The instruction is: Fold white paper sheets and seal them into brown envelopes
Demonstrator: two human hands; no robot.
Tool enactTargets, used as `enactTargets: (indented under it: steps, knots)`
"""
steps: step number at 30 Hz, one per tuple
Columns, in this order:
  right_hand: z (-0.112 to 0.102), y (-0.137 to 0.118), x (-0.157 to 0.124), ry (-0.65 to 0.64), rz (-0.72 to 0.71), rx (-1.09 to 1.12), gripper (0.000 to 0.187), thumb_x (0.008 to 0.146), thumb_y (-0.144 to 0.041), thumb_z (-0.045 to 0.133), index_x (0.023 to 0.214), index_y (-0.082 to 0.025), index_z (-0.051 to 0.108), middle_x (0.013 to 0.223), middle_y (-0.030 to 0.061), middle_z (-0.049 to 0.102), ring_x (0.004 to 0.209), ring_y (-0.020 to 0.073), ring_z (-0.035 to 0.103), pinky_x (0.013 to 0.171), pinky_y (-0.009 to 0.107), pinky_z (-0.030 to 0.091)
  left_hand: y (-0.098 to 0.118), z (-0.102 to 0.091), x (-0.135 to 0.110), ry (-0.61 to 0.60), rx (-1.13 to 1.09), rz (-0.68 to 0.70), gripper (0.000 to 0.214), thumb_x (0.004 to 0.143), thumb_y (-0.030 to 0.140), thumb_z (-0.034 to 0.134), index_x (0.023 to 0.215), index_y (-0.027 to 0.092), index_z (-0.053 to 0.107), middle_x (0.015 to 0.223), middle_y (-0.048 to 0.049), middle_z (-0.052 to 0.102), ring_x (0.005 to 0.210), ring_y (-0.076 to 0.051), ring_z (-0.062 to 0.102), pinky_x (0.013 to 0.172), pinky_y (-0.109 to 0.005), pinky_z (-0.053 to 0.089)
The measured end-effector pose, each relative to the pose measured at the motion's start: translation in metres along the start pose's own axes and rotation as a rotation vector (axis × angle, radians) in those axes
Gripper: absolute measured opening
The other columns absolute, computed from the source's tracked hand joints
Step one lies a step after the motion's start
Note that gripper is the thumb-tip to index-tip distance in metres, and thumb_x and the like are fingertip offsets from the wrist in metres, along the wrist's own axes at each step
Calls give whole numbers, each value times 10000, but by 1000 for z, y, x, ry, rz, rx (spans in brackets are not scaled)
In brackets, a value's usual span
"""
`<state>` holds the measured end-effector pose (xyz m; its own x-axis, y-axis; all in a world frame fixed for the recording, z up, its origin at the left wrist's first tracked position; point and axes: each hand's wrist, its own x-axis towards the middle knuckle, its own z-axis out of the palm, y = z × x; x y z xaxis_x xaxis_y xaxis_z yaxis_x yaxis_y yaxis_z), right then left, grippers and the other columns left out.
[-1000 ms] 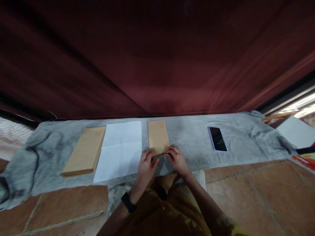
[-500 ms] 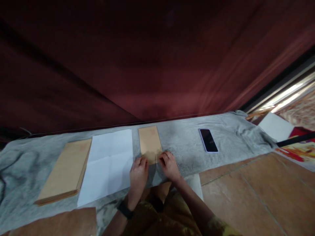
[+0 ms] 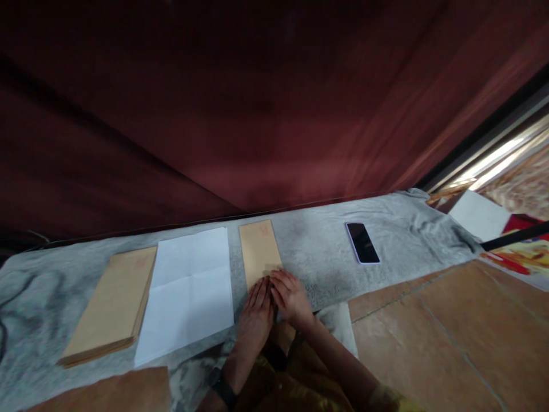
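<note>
RISK: uneven pressure from the left hand (image 3: 256, 311) or right hand (image 3: 292, 297) could crease or skew the brown envelope (image 3: 259, 249) | POSE: hands meet palms down, fingers close together; any pinch hidden | PLACE: envelope flat on grey cloth (image 3: 315, 240), reaching away from both hands, right of white sheets (image 3: 189, 294) | BEYOND: dark red fabric (image 3: 274, 143)

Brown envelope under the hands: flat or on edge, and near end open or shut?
The envelope lies flat, broad face up on the grey cloth. Near end: cannot tell; the left hand and right hand cover it.
</note>
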<state>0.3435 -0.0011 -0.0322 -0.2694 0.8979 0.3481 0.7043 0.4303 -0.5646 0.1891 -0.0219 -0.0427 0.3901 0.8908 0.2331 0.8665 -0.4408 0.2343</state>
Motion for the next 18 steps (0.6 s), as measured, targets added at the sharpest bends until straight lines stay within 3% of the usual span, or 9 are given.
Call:
enactTargets:
  steps: [3,7,12,18]
  knots:
    - [2,-10,-8,-70,-59,15,469,1033,-248,419,1485,-137,478,1467,118,571,1376,229,499,1189,434,401,1,2,-2,-6,43,-9,539,899,98,407,1418,27,534,1457,-209,569,1408,-287,494,1170,-458,427]
    - [3,-10,-12,-99,-25,-42,478,1029,-278,444,1486,-145,492,1485,117,562,1396,242,496,1205,459,388,3,2,-7,6,52,-27,565,909,110,387,1461,51,497,1490,-189,542,1437,-280,457,1178,-471,417]
    - [0,-1,-15,-118,-41,-74,481,1014,-277,472,1482,-170,508,1491,108,556,1407,244,493,1200,458,397,6,-5,-13,24,8,-103,567,957,209,429,1517,118,439,1534,-159,494,1452,-282,434,1185,-483,402]
    - [-7,10,-24,-93,-39,-104,508,1013,-249,483,1518,-197,462,1515,107,526,1406,254,497,1199,491,390,5,-11,-19,29,-16,-149,574,977,333,486,1499,97,457,1537,-194,477,1442,-319,444,1170,-510,408]
